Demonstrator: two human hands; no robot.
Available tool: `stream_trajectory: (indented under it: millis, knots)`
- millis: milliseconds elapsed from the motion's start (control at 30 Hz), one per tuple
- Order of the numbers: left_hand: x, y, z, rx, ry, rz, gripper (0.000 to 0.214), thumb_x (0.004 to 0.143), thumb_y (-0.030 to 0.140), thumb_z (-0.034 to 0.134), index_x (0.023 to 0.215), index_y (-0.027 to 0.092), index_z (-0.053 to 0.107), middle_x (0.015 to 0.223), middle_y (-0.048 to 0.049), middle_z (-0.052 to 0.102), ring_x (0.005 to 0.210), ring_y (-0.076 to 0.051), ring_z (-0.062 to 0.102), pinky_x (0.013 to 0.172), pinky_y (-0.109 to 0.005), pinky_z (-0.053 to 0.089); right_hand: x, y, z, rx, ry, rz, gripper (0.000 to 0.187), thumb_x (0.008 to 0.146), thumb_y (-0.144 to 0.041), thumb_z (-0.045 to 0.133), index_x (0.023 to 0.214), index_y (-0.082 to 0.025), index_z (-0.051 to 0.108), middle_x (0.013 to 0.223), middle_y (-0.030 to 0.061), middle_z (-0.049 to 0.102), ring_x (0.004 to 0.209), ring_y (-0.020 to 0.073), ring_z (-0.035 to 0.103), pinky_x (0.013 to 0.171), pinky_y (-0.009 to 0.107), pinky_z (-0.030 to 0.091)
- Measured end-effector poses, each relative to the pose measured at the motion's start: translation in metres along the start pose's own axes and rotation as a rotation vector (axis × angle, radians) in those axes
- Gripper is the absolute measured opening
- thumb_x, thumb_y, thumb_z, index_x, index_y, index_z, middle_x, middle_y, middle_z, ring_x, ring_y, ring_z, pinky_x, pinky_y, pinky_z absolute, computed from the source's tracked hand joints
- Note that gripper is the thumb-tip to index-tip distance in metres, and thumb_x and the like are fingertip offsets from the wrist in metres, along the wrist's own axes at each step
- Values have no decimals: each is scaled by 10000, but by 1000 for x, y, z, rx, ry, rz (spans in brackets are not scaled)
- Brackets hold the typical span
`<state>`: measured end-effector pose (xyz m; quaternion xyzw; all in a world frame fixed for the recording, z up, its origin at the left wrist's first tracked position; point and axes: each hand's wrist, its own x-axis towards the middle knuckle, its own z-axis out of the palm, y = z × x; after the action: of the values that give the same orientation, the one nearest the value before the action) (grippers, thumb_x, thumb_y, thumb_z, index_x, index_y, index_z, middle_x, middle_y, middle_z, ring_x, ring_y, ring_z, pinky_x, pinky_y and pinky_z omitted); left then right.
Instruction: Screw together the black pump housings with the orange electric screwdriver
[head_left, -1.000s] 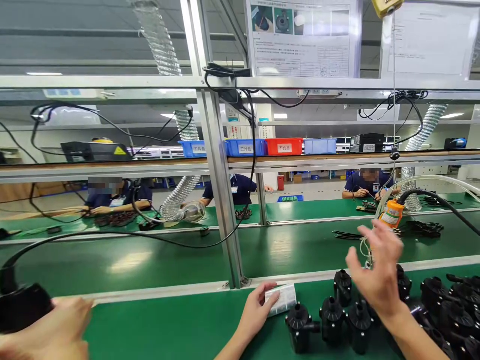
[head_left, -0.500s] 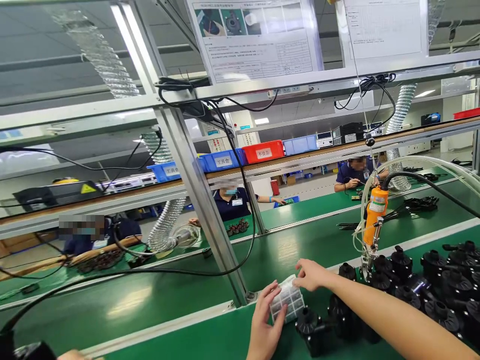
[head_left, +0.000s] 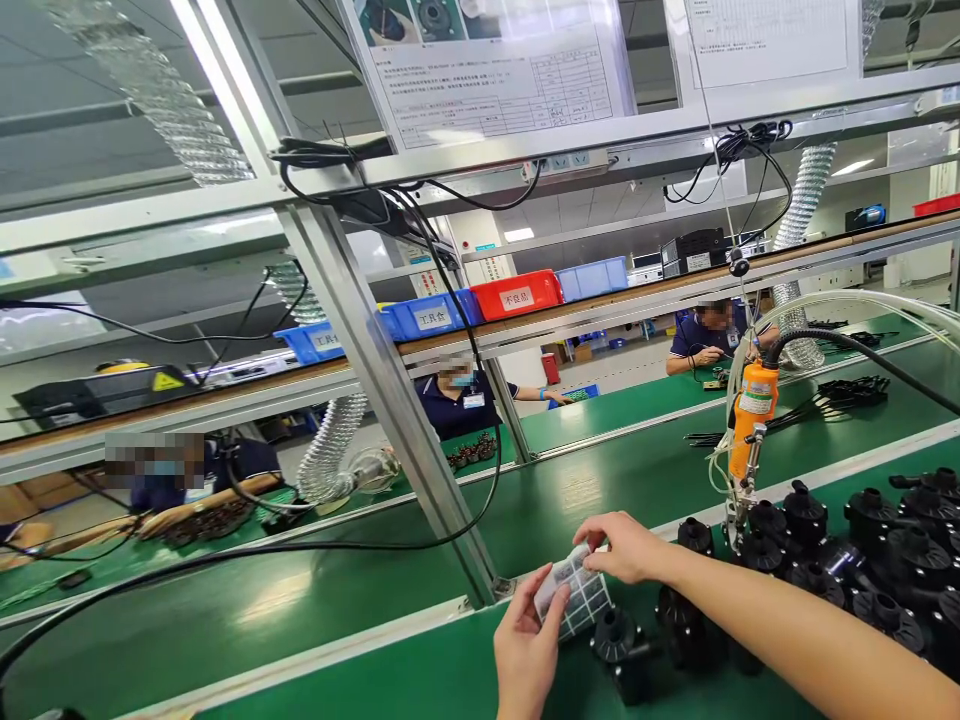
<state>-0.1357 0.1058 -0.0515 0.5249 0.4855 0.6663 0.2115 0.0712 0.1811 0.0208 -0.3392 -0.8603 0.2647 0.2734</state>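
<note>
A white sheet (head_left: pixel 589 600) marked off into a grid of grey squares, like a sheet of labels, is held tilted above the green bench. My left hand (head_left: pixel 527 640) grips its left side between thumb and fingers. At the sheet's upper right corner, my right hand (head_left: pixel 621 546) has thumb and fingertips pinched together on the edge; whether a separate small piece is between them I cannot tell. Just below and right of the sheet stands a black pump-like housing (head_left: pixel 616 635) with a round top spout. My right forearm passes over more of these black parts.
An orange electric screwdriver (head_left: pixel 754 405) hangs at the right, its tip among several black housings (head_left: pixel 874 520). A metal post (head_left: pixel 390 420) and a drooping black cable (head_left: pixel 300 545) stand ahead. Co-workers sit across the green belt (head_left: pixel 570 495); blue and red bins (head_left: pixel 517 295) line the shelf.
The sheet has tilted so its grid faces me more. My right fingers have curled in closer on its upper corner. The camera view has shifted slightly.
</note>
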Motion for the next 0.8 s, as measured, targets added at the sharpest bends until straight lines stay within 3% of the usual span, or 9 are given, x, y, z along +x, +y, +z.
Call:
stream_trajectory:
  millis: [200, 400, 567, 800]
  knots:
    - [-3, 7, -3, 122, -22, 0, 530, 740, 642, 872, 1002, 182, 879, 1037, -133, 859, 972, -332, 799, 827, -379, 668, -3, -6, 1, -57, -50, -10, 223, 1014, -368, 740, 1073, -153, 738, 1107, 65, 748, 1085, 241, 714, 1016, 477, 575]
    - [-2, 15, -5, 216, -39, 4, 491, 783, 674, 824, 872, 193, 872, 881, -97, 841, 850, -303, 768, 785, -354, 617, -4, -8, 1, -88, -64, 51, 243, 1036, -385, 709, 1077, -146, 727, 1048, 55, 745, 973, 212, 730, 927, 426, 610]
    - [-2, 17, -6, 242, -36, -6, 528, 777, 710, 807, 844, 189, 860, 832, -82, 824, 812, -284, 731, 776, -338, 579, -4, -10, 1, -96, -52, 61, 232, 1040, -377, 704, 1018, -148, 727, 1054, 56, 746, 1021, 220, 725, 966, 440, 598]
    - [-1, 16, -5, 215, -46, -62, 612, 743, 760, 807, 834, 156, 849, 776, -64, 804, 723, -231, 698, 664, -280, 548, -4, -7, 1, -72, -7, 69, 277, 1046, -413, 691, 1133, -152, 722, 1049, 55, 747, 965, 213, 733, 933, 431, 608]
